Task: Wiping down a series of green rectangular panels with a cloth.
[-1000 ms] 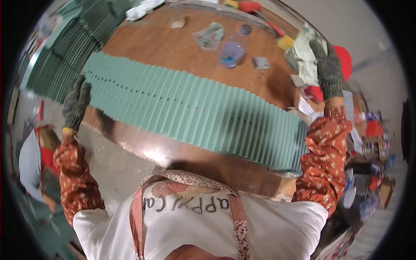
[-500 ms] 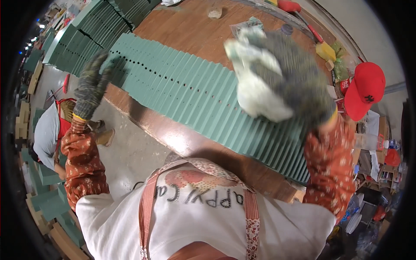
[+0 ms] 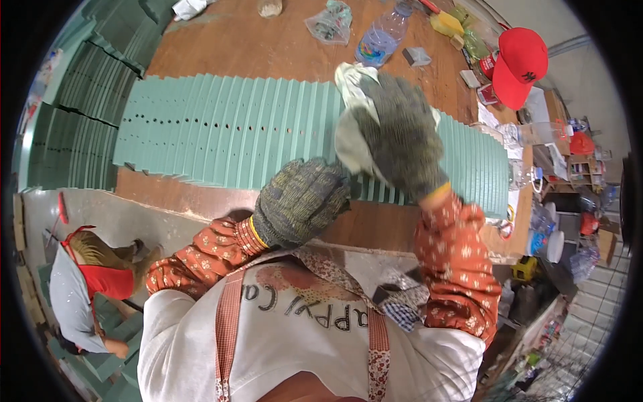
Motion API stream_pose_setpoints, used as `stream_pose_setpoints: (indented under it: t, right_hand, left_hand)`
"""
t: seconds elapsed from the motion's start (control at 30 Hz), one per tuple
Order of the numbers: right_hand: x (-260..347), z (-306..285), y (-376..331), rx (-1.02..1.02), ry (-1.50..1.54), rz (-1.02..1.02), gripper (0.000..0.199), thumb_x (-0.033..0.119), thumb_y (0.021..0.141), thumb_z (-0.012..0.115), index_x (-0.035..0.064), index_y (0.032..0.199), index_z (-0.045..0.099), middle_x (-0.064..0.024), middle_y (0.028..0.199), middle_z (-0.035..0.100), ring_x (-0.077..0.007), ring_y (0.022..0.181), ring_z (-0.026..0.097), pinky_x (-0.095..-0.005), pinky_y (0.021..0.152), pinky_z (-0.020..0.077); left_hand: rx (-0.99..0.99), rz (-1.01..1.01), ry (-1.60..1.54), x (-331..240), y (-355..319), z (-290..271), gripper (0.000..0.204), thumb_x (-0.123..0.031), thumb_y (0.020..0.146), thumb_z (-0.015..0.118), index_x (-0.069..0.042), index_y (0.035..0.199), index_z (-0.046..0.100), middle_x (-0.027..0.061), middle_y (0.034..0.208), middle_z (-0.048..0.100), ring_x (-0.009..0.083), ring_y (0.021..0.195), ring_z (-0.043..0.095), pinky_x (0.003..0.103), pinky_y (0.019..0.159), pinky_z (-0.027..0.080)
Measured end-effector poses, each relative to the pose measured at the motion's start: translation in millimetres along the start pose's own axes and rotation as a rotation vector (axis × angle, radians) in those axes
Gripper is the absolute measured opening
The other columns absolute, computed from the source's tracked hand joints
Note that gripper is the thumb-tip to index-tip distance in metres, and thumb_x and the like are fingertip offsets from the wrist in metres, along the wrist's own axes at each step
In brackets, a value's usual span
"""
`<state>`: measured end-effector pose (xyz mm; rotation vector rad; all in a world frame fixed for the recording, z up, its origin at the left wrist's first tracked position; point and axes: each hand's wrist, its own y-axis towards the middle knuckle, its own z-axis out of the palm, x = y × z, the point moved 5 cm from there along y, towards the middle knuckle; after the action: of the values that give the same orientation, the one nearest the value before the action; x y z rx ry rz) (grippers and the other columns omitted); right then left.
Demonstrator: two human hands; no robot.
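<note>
A long row of pale green boards (image 3: 201, 144), packed side by side with a line of dark holes, lies across the brown tabletop. My right hand (image 3: 402, 130), in a dark grey-green knitted glove, presses a crumpled white cloth (image 3: 355, 144) onto the right part of the row. The cloth shows mainly along the left side of that hand. At the near edge of the row is my left hand (image 3: 301, 201), gloved alike, its fingers curled and together. Whatever its fingertips touch is hidden under the glove.
Beyond the boards stand a plastic bottle (image 3: 383, 37) and a clear bag (image 3: 330, 23). A red cap (image 3: 519, 67) sits at the far right. More green boards (image 3: 74, 120) are stacked at the left. A person (image 3: 94, 288) bends down at the lower left.
My left hand has come from the far left end of the row to its near middle and curled. My right hand, earlier raised and blurred, has lowered with the cloth onto the boards. The view has turned.
</note>
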<state>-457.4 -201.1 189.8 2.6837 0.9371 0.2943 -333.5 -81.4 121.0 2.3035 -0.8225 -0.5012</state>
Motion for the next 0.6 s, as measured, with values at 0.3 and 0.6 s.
stream_pose_setpoints:
  t: [0.3, 0.6]
  right_hand:
    - [-9, 13, 7, 0.191, -0.082, 0.043, 0.041, 0.02, 0.089, 0.057, 0.0095, 0.128, 0.051, -0.0153, 0.137, 0.044, -0.0369, 0.127, 0.041, -0.0423, 0.107, 0.0329]
    - [32, -2, -79, 0.181, 0.125, 0.147, 0.054, 0.027, 0.09, 0.052, 0.0123, 0.141, 0.038, -0.0115, 0.149, 0.031, -0.029, 0.14, 0.025, -0.0454, 0.115, 0.0182]
  left_hand:
    - [-0.228, 0.014, -0.048, -1, -6, -4, 0.025, -0.021, 0.081, 0.068, -0.014, 0.105, 0.064, 0.0124, 0.118, 0.062, 0.0308, 0.114, 0.057, 0.048, 0.097, 0.042]
    - [-0.205, -0.014, 0.026, -3, -13, -2, 0.025, -0.021, 0.082, 0.066, -0.01, 0.105, 0.065, 0.0125, 0.114, 0.063, 0.0308, 0.114, 0.057, 0.047, 0.097, 0.043]
